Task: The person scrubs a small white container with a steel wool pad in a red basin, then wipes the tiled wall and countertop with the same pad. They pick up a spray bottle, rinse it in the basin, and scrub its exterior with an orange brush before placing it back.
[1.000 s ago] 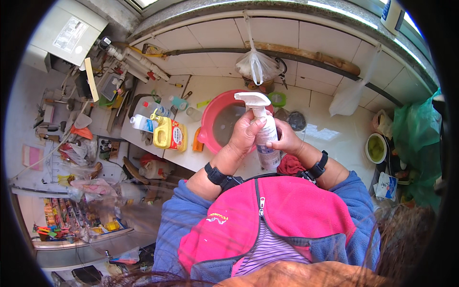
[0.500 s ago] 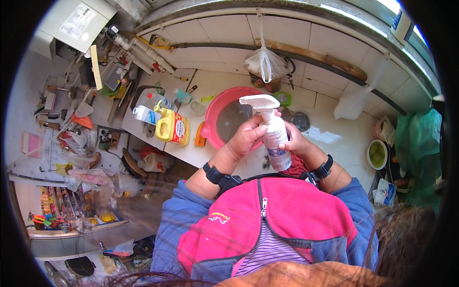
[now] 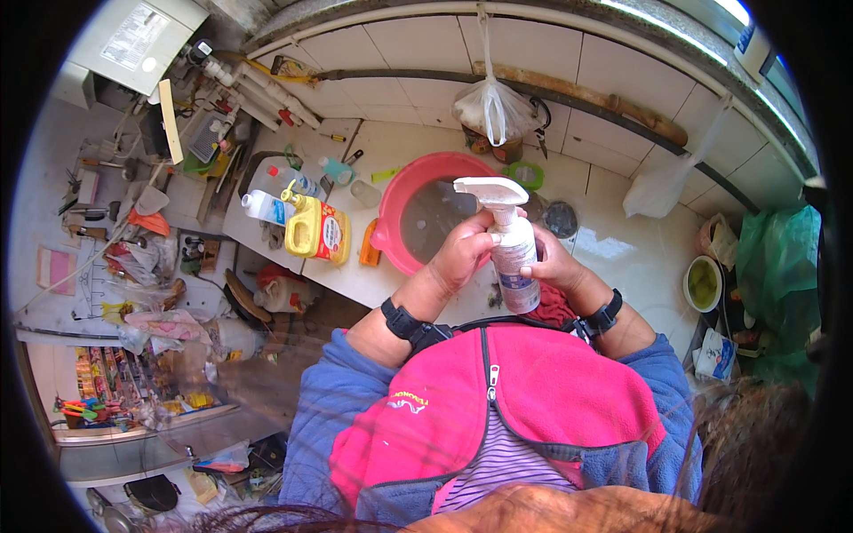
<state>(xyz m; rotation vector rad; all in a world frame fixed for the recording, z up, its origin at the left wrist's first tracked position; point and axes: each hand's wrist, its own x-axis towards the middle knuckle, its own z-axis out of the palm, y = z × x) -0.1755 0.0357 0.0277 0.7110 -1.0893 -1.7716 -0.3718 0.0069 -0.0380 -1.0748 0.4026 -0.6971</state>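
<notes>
A white spray bottle (image 3: 515, 258) is held upright in front of my chest, its trigger head pointing left. My left hand (image 3: 464, 251) is closed round the bottle's neck from the left. From the right, my right hand (image 3: 553, 259) grips the body, thumb across the label side. Behind the bottle stands a pink basin (image 3: 391, 200) with murky water in it. A dark red cloth (image 3: 553, 306) lies on the counter just under my right hand, partly hidden by the bottle.
Left of the basin stand a yellow pump jug (image 3: 306, 233), a white bottle (image 3: 262, 207) and an orange brush (image 3: 370, 244). A white plastic bag (image 3: 493, 111) hangs from the wall pipe. At the right are a bowl with green contents (image 3: 703, 284) and a green plastic bag (image 3: 777, 266).
The spray bottle and both hands have shifted very slightly to the right. My grip on it looks the same.
</notes>
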